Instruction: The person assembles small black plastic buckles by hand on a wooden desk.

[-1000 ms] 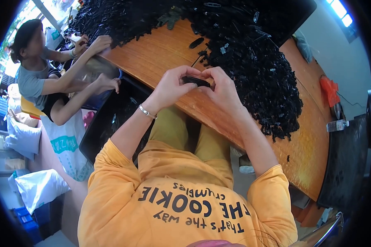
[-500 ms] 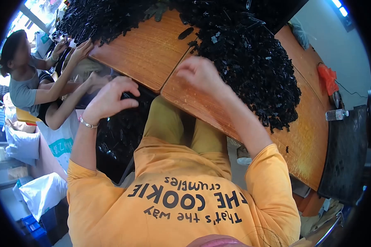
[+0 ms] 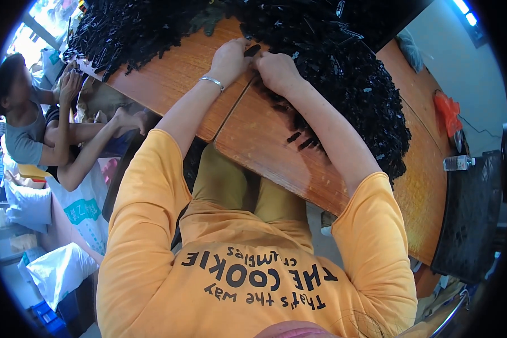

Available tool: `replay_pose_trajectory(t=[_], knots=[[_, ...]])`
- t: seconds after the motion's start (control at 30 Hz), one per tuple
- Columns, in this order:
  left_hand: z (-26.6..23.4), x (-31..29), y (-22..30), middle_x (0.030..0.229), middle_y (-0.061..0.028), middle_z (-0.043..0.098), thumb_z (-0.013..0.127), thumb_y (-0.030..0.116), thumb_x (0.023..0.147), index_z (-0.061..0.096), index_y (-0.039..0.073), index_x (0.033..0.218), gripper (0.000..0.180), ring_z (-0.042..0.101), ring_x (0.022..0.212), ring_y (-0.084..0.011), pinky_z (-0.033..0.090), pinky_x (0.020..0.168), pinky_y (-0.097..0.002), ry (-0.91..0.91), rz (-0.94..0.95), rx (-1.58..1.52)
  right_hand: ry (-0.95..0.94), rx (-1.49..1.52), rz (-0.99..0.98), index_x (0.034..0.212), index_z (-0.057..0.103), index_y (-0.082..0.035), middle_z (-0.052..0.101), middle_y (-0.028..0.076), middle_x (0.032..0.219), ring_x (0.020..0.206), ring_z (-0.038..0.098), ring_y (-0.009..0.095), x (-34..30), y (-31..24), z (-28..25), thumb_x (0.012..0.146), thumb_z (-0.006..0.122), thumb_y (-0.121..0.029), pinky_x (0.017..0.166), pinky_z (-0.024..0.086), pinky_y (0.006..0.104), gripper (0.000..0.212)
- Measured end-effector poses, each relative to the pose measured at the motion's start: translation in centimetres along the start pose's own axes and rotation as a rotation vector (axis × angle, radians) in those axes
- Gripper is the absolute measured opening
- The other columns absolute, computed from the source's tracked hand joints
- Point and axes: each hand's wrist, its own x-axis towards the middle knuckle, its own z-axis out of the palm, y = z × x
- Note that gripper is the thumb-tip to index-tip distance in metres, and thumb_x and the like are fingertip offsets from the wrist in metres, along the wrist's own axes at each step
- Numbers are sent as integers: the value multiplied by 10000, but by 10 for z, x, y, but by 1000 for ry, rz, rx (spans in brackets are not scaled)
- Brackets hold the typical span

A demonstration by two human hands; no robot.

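My two hands meet over the far part of the brown table [image 3: 276,141], at the near edge of a heap of small black plastic pieces [image 3: 355,84]. My left hand [image 3: 230,61], a bracelet at its wrist, has its fingers curled in toward the right one. Facing it, my right hand [image 3: 277,72] is closed, with thumb and fingers pinched together. A dark oval piece [image 3: 253,50] shows between the hands; whether it is held or lies on the tabletop I cannot tell. Whatever sits in my fingertips is hidden. Several loose black strips [image 3: 294,137] lie beneath my right forearm.
Another black heap [image 3: 118,39] covers the far left of the table, where a co-worker [image 3: 25,124] sits with raised hands. A grey-green glove [image 3: 208,22] lies between the heaps. At right are a red plastic bag [image 3: 448,112], a clear bottle [image 3: 459,163] and a black crate [image 3: 467,219].
My left hand has swung from beside the table up to my right hand, and both have closed. Black strips now lie scattered nearer the front edge. The co-worker's hands have shifted.
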Motion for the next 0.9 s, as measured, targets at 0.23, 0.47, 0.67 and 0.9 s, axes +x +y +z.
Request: replay_pose_trajectory(t=[0.23,0.47,0.67,0.9], knots=[[2,-18,-10,1086,-134,769,696,95,1005,681,-6,1324,335,762,1048,-258,599,866,-356,31,-172,-469,288,345,34,1006,749,-91,700,116,1013,904,731,343,-34,-1,-9,928,681,-116,748,590,432,106],[-65,-91,22,1169,-116,736,569,91,1109,574,-33,1414,329,771,989,-189,642,809,-254,-240,-492,-1261,499,608,1,974,710,-75,684,106,995,852,715,332,-82,-46,-58,890,731,-39,721,587,411,94],[-87,-123,27,1156,-123,738,585,138,1113,628,-57,1350,309,773,940,-178,651,838,-252,-382,-386,-1431,524,609,-142,998,725,-81,683,81,994,825,729,303,-99,-69,-89,865,758,5,695,599,358,161],[-97,-139,36,1134,-105,754,610,170,1105,690,-59,1281,300,740,862,-143,623,816,-233,-471,-347,-1493,454,521,-241,999,734,-83,683,65,1021,854,731,289,-112,-72,-104,855,758,3,721,602,368,170]])
